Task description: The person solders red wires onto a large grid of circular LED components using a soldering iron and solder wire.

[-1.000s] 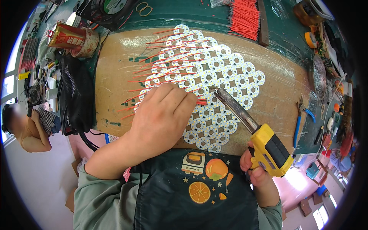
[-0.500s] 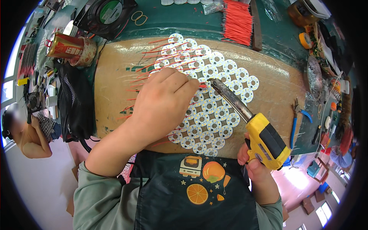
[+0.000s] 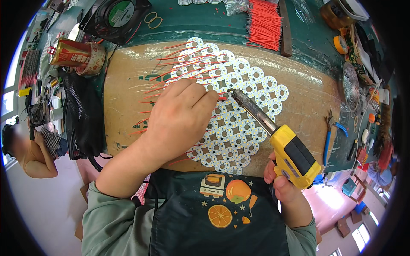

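Rows of white ring-shaped LED boards lie on a brown sheet, several with thin red wires running off to the left. My left hand reaches over the boards with its fingers closed in a pinch. From its fingertips a red wire pokes out over one board. My right hand grips the handle of a yellow and black soldering gun at the lower right. The gun's dark tip points up and left, close to the wire end; whether they touch, I cannot tell.
A bundle of red wires lies at the back beside a dark bar. Blue-handled pliers rest on the right. A black fan, a can and a black bag stand left. Another person sits far left.
The soldering gun has shifted slightly left, its tip now nearer the wire end. My left hand has moved a little down and left, still pinching the wire.
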`<state>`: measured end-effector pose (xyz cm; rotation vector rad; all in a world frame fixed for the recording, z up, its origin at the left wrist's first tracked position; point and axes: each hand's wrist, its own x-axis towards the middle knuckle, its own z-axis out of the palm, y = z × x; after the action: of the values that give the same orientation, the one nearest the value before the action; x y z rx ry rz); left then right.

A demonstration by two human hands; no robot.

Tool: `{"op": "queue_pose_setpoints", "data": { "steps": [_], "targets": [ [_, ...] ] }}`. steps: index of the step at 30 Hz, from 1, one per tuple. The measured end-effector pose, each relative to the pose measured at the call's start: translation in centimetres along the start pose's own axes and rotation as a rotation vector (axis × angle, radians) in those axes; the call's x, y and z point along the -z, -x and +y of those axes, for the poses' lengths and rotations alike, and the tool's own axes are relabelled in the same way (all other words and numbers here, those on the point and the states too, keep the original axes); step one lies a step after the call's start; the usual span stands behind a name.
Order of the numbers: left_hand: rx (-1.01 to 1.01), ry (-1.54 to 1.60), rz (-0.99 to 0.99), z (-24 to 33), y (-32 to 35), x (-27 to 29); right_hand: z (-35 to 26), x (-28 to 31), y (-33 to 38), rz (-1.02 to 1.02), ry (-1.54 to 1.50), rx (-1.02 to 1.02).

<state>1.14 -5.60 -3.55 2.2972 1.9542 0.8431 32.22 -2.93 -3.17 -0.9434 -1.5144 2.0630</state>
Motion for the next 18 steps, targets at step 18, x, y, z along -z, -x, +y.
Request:
{"op": "queue_pose_setpoints", "data": {
  "steps": [18],
  "targets": [
    [0.002, -0.004, 0.023, 0.15, 0.04, -0.05, 0.27, -0.01, 0.16, 0.022, 0.013, -0.018]
  ]
}}
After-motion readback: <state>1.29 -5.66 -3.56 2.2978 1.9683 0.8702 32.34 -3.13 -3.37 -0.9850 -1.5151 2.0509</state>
